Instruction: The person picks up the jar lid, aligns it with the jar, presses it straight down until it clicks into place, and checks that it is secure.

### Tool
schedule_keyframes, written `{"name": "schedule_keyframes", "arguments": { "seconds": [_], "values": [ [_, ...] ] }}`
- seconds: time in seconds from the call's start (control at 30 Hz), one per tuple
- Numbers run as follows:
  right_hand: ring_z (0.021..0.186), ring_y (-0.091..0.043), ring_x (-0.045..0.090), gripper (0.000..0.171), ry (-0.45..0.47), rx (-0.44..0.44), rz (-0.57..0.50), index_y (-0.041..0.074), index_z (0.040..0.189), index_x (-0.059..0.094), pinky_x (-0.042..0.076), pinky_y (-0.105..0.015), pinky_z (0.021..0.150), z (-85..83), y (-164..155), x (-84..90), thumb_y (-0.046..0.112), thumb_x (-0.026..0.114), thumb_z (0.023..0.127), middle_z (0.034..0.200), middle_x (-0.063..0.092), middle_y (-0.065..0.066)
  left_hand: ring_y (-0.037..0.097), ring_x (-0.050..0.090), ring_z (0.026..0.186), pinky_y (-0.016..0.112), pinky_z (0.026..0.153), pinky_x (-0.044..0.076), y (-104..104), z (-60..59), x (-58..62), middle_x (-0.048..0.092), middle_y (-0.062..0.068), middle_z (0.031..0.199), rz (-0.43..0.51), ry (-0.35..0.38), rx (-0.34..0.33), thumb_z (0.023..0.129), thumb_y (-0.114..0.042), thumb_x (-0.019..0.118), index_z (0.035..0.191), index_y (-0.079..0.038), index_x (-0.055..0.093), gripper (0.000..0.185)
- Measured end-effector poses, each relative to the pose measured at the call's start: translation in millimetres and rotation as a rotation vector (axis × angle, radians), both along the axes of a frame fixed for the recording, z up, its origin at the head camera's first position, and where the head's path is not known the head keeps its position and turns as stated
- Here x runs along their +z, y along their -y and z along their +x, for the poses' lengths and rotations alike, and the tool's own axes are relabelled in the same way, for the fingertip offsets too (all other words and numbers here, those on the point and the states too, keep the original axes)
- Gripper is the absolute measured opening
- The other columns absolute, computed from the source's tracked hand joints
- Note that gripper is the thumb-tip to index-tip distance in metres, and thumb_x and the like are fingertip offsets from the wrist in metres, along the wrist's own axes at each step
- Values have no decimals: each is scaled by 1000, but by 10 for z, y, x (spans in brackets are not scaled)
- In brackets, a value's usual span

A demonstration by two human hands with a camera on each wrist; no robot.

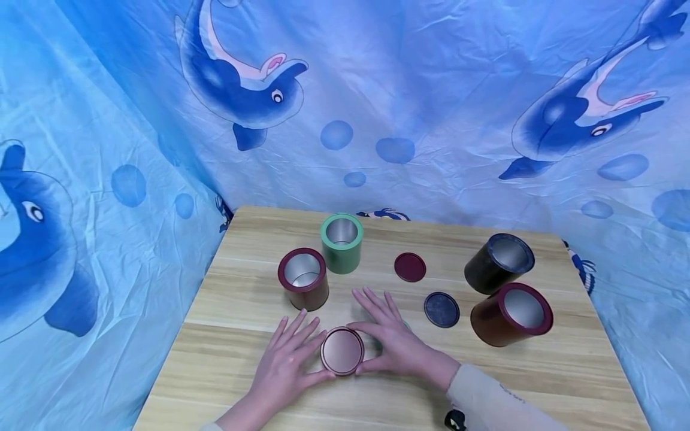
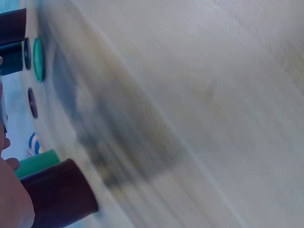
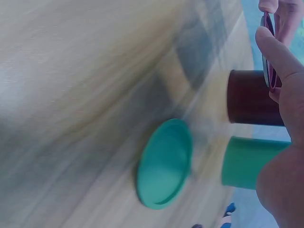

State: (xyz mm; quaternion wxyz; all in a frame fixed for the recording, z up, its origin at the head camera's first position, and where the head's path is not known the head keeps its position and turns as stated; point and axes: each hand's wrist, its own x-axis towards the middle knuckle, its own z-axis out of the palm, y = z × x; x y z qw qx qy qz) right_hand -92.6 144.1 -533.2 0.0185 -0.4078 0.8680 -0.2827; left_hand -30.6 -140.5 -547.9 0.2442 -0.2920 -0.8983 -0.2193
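Both hands hold one round metal lid (image 1: 342, 351) between them near the front edge of the wooden surface (image 1: 242, 371): the left hand (image 1: 286, 365) and the right hand (image 1: 390, 341) each pinch its rim with thumb and fingers. A green lid (image 3: 165, 164) lies flat under the right palm. This looks like picking up a lid; next it probably needs lifting toward the dark red tin (image 1: 303, 278) standing just behind, beside the green tin (image 1: 342, 242).
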Motion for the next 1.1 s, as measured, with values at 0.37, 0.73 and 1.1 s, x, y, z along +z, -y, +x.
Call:
{"name": "schedule_keyframes", "arguments": {
  "seconds": [0.37,0.73,1.1],
  "values": [
    [165,-38,10,77,-76,28,-36,22,137,73,6,-77,124,-126,153,360,53,98,70,179,17,-7,41,54,144,45,134,16,180,-72,379,67,12,146,-26,17,16,91,-76,64,129,-13,79,75],
    [163,-43,14,78,-121,22,-45,17,138,72,7,-80,123,-411,284,573,52,97,73,178,21,-9,45,53,144,58,129,26,332,-414,635,66,16,145,-47,-6,3,85,-71,74,128,-11,80,74],
    [165,-40,12,80,-98,2,-33,18,142,69,4,-76,125,-656,398,687,52,96,75,176,25,-16,45,53,143,67,125,28,490,-748,826,68,21,142,-129,-31,-35,75,-63,84,127,-13,81,72]
  ]
}}
